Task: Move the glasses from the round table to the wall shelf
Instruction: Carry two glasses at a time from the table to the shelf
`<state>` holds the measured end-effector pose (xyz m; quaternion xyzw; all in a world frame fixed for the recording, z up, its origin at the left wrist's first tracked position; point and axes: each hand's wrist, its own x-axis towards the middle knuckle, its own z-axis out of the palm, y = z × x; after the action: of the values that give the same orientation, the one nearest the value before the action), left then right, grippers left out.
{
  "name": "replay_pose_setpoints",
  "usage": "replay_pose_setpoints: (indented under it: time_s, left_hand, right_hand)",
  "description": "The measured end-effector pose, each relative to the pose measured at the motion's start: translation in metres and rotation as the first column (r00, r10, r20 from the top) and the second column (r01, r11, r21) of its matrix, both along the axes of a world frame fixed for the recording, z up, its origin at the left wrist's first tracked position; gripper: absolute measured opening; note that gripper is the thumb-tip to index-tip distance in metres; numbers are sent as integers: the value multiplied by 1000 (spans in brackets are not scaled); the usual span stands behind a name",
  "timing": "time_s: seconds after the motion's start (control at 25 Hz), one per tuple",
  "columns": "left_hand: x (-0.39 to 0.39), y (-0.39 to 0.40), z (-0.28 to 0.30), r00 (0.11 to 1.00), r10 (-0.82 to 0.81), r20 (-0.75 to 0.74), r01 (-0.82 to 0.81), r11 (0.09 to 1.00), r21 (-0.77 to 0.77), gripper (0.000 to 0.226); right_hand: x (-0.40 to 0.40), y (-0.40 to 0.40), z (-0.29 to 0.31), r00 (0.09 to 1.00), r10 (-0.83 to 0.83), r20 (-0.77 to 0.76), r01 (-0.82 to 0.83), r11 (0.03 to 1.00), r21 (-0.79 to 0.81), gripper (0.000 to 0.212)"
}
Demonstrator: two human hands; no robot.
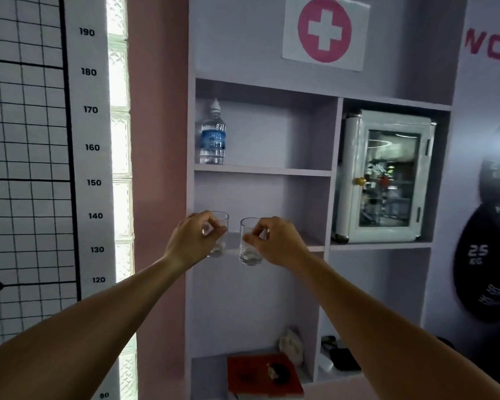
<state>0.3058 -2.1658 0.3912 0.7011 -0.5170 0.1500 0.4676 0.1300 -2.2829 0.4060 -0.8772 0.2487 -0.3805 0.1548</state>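
Two clear drinking glasses are held up in front of the pale wall shelf [260, 170]. My left hand [195, 239] grips the left glass [221, 226] from its left side. My right hand [274, 243] grips the right glass [248, 249] from its right side. Both glasses are upright, a small gap apart, at the front edge of the middle shelf board [315, 247], their bases slightly below the board's level. The round table is out of view.
A water bottle [212, 134] stands at the left of the upper compartment. A small white glass-door cabinet [387, 177] fills the right compartment. A red book [263, 373] and small items lie on the bottom shelf. A height chart [91, 183] hangs on the left.
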Motion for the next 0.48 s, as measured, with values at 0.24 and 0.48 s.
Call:
replay_pose_setpoints:
  time_s: [0.24, 0.48]
  left_hand:
    - [32, -65, -3, 994, 110, 15, -110, 993, 49, 20]
    - [48, -102, -7, 977, 215, -11, -214, 975, 62, 19]
  right_hand:
    - [57, -79, 7, 995, 91, -34, -90, 996, 16, 20]
    - [94, -126, 0, 979, 202, -24, -200, 979, 46, 25]
